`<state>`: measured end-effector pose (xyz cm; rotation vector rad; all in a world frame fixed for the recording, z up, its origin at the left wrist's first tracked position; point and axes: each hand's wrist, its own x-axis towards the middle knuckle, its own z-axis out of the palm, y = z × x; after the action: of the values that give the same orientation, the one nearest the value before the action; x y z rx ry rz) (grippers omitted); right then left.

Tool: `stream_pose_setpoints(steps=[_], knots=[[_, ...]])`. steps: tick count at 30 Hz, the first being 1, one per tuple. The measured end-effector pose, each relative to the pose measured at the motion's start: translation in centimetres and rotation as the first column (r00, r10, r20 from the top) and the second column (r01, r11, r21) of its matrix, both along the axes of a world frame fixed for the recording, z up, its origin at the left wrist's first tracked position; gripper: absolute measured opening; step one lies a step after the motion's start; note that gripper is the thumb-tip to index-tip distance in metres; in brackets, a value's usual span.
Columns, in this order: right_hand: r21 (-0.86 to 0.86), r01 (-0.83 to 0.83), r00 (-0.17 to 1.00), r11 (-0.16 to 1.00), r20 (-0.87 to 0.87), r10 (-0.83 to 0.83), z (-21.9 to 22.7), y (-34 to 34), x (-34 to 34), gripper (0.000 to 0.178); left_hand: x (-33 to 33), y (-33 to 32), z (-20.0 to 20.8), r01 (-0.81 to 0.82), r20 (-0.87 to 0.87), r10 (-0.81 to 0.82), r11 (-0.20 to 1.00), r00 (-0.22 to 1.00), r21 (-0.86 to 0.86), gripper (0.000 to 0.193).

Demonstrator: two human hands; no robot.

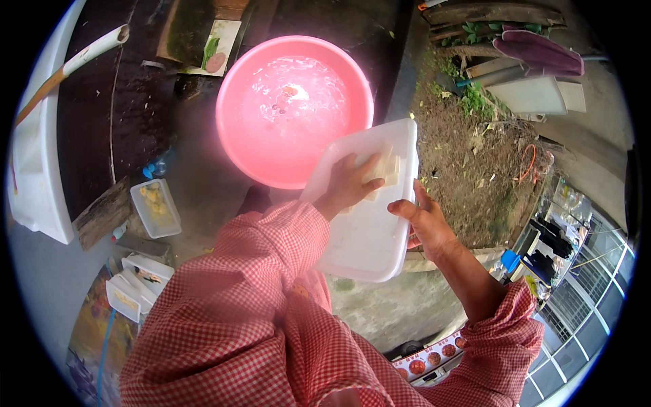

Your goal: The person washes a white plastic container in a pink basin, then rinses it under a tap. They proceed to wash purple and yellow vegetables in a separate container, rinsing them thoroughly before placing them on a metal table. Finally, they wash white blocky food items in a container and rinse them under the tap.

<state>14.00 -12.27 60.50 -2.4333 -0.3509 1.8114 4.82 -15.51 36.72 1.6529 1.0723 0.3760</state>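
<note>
A translucent white plastic box (363, 241) is tilted in front of me, its upper left part overlapping the near right rim of a pink basin (234, 146). The basin holds water with bright glare on it. My left hand (349, 182) reaches inside the box, fingers spread over its inner surface. Beside those fingertips shows a pale yellowish patch (388, 168); I cannot make out whether it is a cloth, a label or something else. My right hand (426, 224) grips the box's right rim, thumb over the edge and the other fingers partly hidden behind it.
At left are a container of yellow pieces (154, 205), several white trays (140, 281) and a white basin (42, 163) with a stick (71, 68). A cutting board (220, 49) lies behind the pink basin. Bare soil (468, 183), boards (525, 95) and a rack (556, 237) stretch along the right.
</note>
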Motion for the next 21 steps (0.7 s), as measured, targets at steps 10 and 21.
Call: stream_pose_setpoints(steps=[10,21], knots=[[0.257,0.224,0.913,0.94,-0.393,-0.11,-4.8,-8.3,4.0,0.079,-4.4,1.9,2.9,0.066,-0.185,-0.041,0.989,0.982,0.132,0.06],[0.538,0.608,0.782,0.584,-0.534,-0.321,-8.9,-14.8,-2.6,0.075,-13.4,6.0,18.1,-0.322,0.376,0.232,0.926,0.897,0.197,0.018]])
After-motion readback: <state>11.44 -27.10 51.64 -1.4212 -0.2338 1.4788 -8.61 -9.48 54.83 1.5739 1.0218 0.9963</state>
